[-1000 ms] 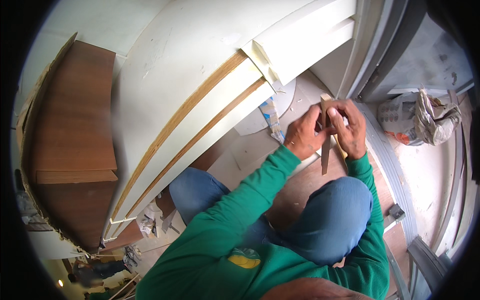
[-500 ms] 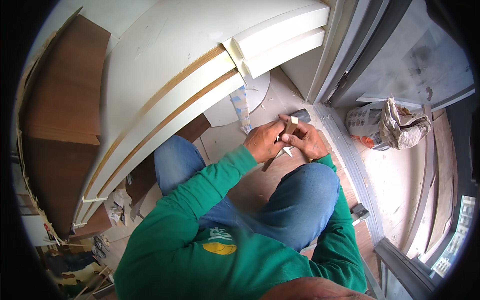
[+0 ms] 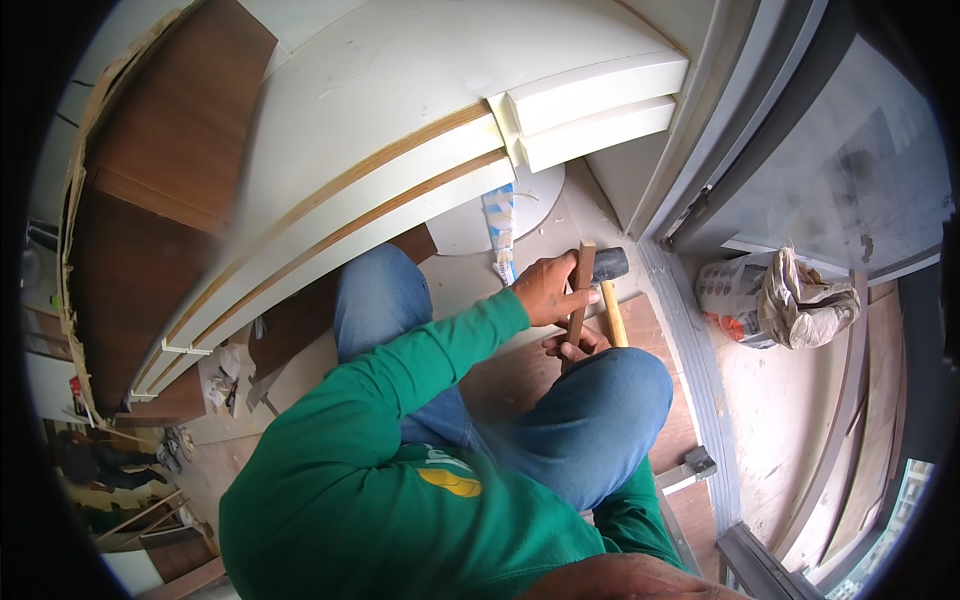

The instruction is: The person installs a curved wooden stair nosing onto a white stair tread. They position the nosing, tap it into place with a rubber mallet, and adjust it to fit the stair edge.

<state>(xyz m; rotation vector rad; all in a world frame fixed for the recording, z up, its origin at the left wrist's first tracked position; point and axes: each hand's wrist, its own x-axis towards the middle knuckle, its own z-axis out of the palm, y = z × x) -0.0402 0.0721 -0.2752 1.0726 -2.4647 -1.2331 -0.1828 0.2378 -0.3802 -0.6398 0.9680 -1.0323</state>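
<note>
My left hand (image 3: 546, 290) is closed round the upper part of a short brown wood strip (image 3: 579, 300), held steeply between my knees. Lower down, my right hand (image 3: 578, 346) grips the strip's bottom end, with my right knee covering part of that hand and its wrist. Just beyond the strip, a mallet with a black head (image 3: 608, 263) and a yellowish handle (image 3: 614, 318) lies on the floor.
A white panel with wood-edged strips (image 3: 400, 160) curves across in front of me. To the right are a metal door track (image 3: 690, 330), a bag with crumpled paper (image 3: 805, 300) and long boards (image 3: 865, 420). Blue-and-white tape (image 3: 500, 230) hangs from the panel. A brown cabinet board (image 3: 170, 130) stands left.
My right hand has moved down toward my knee, uncovering the mallet's handle. The wood strip now stands more upright, and the pale pointed piece below my hands no longer shows.
</note>
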